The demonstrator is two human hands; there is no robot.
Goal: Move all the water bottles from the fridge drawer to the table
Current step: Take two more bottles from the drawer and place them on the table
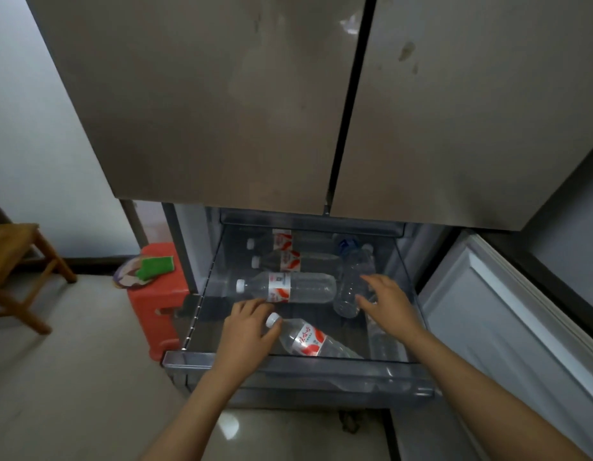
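Note:
The clear fridge drawer [288, 362] is pulled out below the shut fridge doors. Several clear water bottles with red-and-white labels lie in it. My left hand [246, 331] reaches in beside the neck of the nearest bottle [316, 341], its thumb by the white cap; the fingers are relaxed and do not wrap it. Behind lies a second bottle [288, 287], with two more further back [295, 260]. My right hand [386, 299] hovers with spread fingers over an unlabelled bottle [351, 284] lying lengthwise at the right.
A red plastic stool [162, 294] with a green sponge [157, 265] on it stands left of the drawer. A wooden stool [18, 261] is at the far left. An open lower fridge door [508, 314] juts out on the right. Pale tiled floor lies below.

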